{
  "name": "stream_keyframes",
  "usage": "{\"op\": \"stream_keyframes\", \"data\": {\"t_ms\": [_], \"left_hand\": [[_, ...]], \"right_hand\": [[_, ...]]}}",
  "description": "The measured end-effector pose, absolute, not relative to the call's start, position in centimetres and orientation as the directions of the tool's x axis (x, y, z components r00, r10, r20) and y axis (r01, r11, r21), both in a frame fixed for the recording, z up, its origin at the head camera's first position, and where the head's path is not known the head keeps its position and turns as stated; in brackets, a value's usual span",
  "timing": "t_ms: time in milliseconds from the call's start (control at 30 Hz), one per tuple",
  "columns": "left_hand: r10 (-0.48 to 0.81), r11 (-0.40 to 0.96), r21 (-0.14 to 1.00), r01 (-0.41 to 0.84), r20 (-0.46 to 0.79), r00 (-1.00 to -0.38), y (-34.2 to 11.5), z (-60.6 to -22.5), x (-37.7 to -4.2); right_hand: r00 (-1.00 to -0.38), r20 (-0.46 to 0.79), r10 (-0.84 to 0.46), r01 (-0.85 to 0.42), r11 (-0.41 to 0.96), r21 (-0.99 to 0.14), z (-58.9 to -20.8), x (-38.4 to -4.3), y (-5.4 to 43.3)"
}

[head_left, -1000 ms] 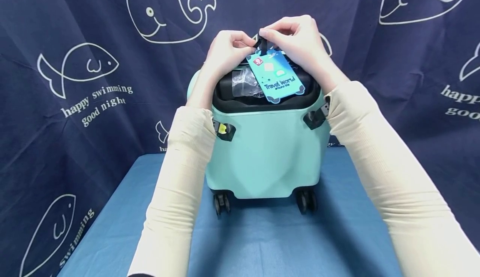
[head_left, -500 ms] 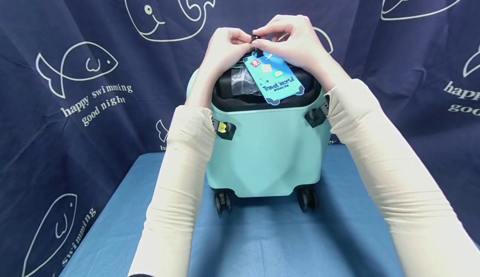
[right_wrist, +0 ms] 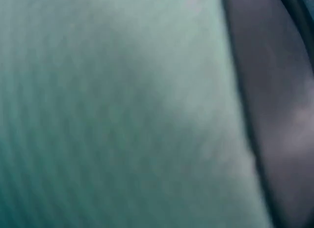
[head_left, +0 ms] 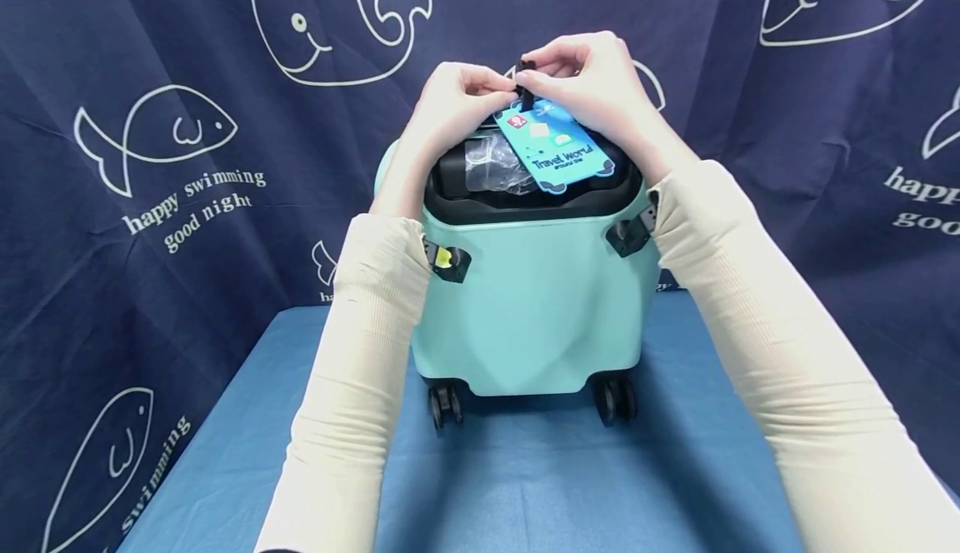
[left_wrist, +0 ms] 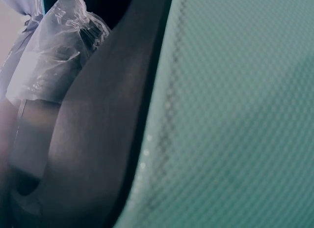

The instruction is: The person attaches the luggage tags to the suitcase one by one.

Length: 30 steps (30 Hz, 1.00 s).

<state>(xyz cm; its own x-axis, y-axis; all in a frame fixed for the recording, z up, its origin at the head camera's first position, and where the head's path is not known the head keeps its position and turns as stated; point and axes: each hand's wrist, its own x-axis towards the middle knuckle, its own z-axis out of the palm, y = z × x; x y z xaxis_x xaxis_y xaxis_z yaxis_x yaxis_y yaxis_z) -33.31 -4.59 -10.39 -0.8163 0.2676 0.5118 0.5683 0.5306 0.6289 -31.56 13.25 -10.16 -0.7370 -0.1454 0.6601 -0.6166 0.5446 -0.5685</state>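
Observation:
A mint-green suitcase [head_left: 532, 311] stands upright on its black wheels, its black top panel facing up. Over that panel lies a blue luggage tag [head_left: 558, 149] printed "Travel World", tilted, with a black strap [head_left: 528, 97] at its upper end. My left hand [head_left: 457, 107] pinches the strap from the left between thumb and fingers. From the right, my right hand [head_left: 596, 78] pinches the strap's upper part. The suitcase handle [head_left: 452, 174] carries clear plastic wrap [left_wrist: 54, 56]. Textured green shell [right_wrist: 122, 110] fills most of the right wrist view.
A blue cloth [head_left: 480, 486] covers the table under the suitcase. Behind hangs a dark blue curtain [head_left: 187, 28] with white whale and fish drawings. Two black corner fittings [head_left: 450, 261] sit on the suitcase's upper front, close to the sleeves.
The fingers closed together at the strap half a second ago, then rose slightly and parted a little. The tag's lower end has shifted right and up. The suitcase stays in place.

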Motion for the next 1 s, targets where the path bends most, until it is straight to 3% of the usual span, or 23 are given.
{"op": "stream_keyframes", "data": {"t_ms": [367,667,1000], "left_hand": [[0.222,0.548,0.645,0.533,0.502,-0.836,-4.57,-10.36,-33.31],[0.212,0.534,0.668,0.519,0.489,-0.846,-4.63,-10.26,-33.27],[0.204,0.531,0.672,0.516,0.489,-0.848,-4.71,-10.24,-33.28]], "right_hand": [[-0.769,0.614,-0.177,-0.599,0.536,-0.595,-10.11,-31.63,13.38],[-0.725,0.673,-0.144,-0.646,0.481,-0.592,-10.23,-31.86,13.36],[-0.772,0.612,-0.169,-0.595,0.530,-0.604,-10.11,-31.88,13.37]]}}
